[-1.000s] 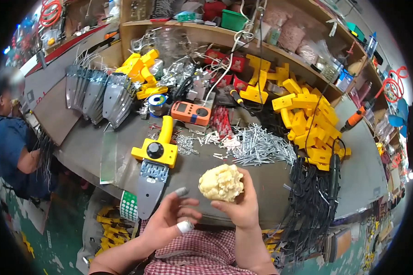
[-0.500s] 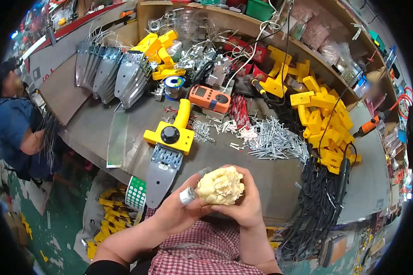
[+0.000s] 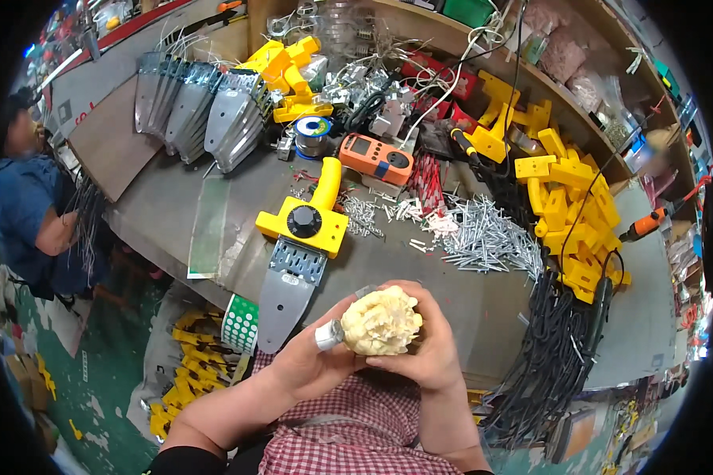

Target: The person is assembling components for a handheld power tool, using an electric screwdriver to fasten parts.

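Observation:
A pale yellow, lumpy, crumbly-looking ball (image 3: pixel 382 321) is held between both my hands, close in front of my body. My left hand (image 3: pixel 318 360) is closed against its left side; silver tape wraps the thumb, and some grey wrapping shows on a finger. My right hand (image 3: pixel 429 348) curls round the ball's right side and underside. What the ball is made of cannot be told. Just beyond lies a yellow-handled tool (image 3: pixel 301 226) with a black dial and a flat grey blade-shaped end, resting on the grey worktable (image 3: pixel 372 265).
Screws (image 3: pixel 491 236) are heaped right of centre, near an orange meter (image 3: pixel 375 158) and a solder spool (image 3: pixel 312 136). Yellow handles (image 3: pixel 578 214) and black cables (image 3: pixel 527 356) crowd the right. Grey blade-shaped shells (image 3: pixel 234 119) stand far left. A person (image 3: pixel 36 198) works at the left.
The bench has shifted slightly in view. Both hands keep hold of the yellow ball, which appears slightly turned.

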`<state>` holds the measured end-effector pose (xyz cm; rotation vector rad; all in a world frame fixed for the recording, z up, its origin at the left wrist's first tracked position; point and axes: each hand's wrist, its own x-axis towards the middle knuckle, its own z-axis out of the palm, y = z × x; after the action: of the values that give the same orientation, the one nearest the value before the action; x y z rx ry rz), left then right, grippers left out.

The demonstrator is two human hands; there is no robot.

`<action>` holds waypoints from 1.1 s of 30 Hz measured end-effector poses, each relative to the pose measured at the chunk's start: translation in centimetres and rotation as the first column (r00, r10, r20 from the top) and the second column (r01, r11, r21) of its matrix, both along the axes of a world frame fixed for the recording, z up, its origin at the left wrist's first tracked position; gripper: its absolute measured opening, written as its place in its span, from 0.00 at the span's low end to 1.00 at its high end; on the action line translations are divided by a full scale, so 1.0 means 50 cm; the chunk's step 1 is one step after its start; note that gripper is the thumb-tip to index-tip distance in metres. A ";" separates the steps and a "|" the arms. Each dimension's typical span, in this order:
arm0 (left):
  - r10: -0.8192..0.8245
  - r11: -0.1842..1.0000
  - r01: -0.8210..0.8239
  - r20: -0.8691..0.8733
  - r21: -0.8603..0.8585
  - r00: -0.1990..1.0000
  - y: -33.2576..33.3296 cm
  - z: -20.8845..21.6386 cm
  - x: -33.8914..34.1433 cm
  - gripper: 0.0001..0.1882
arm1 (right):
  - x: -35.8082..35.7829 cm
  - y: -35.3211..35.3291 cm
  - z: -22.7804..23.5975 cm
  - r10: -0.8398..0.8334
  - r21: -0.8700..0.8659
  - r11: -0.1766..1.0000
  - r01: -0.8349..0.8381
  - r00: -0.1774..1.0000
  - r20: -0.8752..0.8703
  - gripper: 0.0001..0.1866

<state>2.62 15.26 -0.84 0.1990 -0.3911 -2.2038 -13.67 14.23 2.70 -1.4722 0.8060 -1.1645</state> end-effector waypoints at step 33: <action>0.204 0.975 -0.208 0.061 0.078 0.977 0.001 0.014 0.012 0.43 | -0.013 -0.010 -0.001 -0.309 -0.392 0.888 0.241 0.944 -0.119 0.09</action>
<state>3.23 15.31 -0.12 0.3288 -0.2931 -2.0144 -14.31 13.73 2.65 -1.8387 0.9810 -1.4763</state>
